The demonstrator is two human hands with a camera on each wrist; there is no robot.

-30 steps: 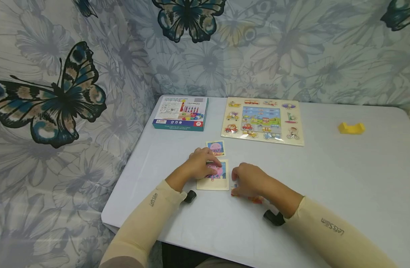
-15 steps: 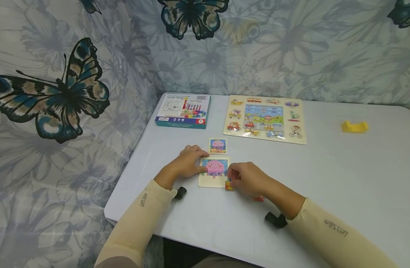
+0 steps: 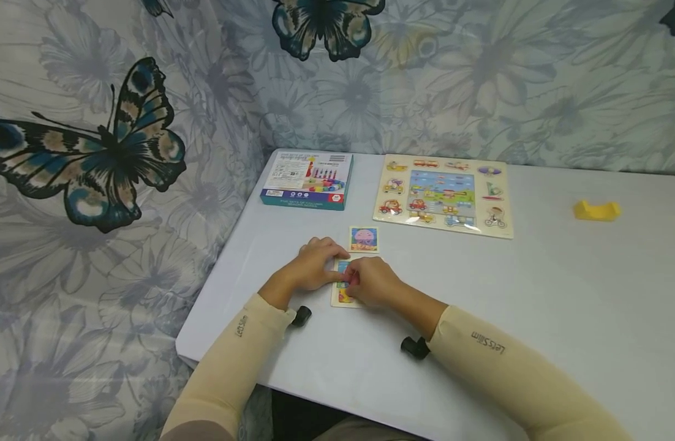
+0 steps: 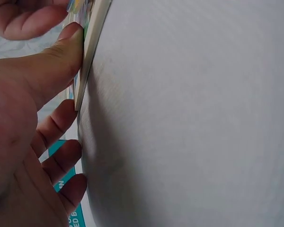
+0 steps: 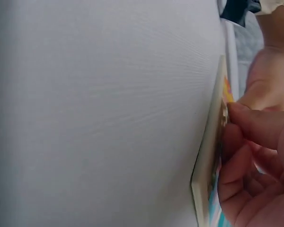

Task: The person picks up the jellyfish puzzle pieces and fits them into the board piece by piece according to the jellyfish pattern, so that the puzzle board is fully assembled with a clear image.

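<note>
A small puzzle board (image 3: 335,300) with a pale wooden rim lies on the table in the head view, its picture largely covered by my hands. My left hand (image 3: 315,264) rests at the board's left side, thumb on its face and index fingertip at the far edge; the other fingers (image 4: 71,153) are spread beyond the corner. With thumb and bent fingers, my right hand (image 3: 373,280) pinches a puzzle piece (image 3: 345,296), yellow at its lower end, over the board's left part. Most of that piece is hidden. A small picture card (image 3: 364,239) of a pink jellyfish lies just beyond.
A flat teal-edged box (image 3: 307,180) lies at the back left of the white table (image 3: 481,288). To its right is a large picture puzzle (image 3: 442,193) with vehicles, and farther right a yellow block (image 3: 596,211). A patterned fabric wall (image 3: 481,92) stands behind.
My right hand has moved left with the puzzle piece, from beside the board onto it. My left hand has drawn back from the pink picture to the board's left edge.
</note>
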